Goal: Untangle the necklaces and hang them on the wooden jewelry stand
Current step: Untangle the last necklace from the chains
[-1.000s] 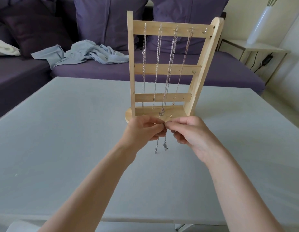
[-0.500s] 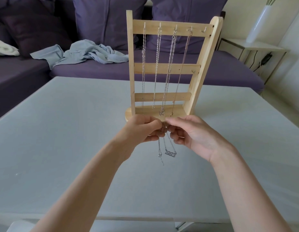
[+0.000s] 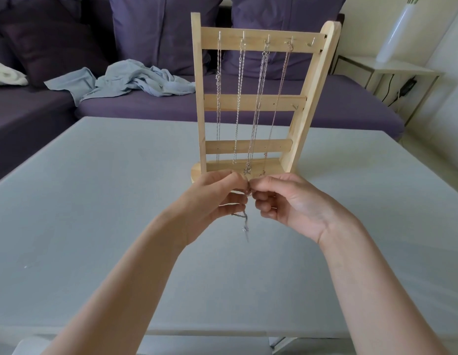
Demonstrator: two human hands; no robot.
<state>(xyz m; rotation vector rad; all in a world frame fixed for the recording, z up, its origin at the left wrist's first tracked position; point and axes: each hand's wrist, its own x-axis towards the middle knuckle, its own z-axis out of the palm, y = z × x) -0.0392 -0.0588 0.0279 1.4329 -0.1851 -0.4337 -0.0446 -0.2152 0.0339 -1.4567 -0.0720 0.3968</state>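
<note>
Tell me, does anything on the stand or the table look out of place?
Nothing is spilled or broken. The wooden stand is upright with four chains hanging straight; its rightmost top hook is bare. Only the necklace pinched between left hand and right hand dangles bunched.

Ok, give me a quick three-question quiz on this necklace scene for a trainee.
1. True or false: every hook on the top bar of the stand carries a necklace.
2. Which hands grip the loose chain? A) left only B) right only C) both
3. Fill in: the chain's free end dangles ___ the hands.

Key:
1. False. Four necklaces hang there, and the rightmost hook is bare.
2. C. The left hand and right hand pinch it together in front of the stand's base.
3. Below, above the table.
</note>
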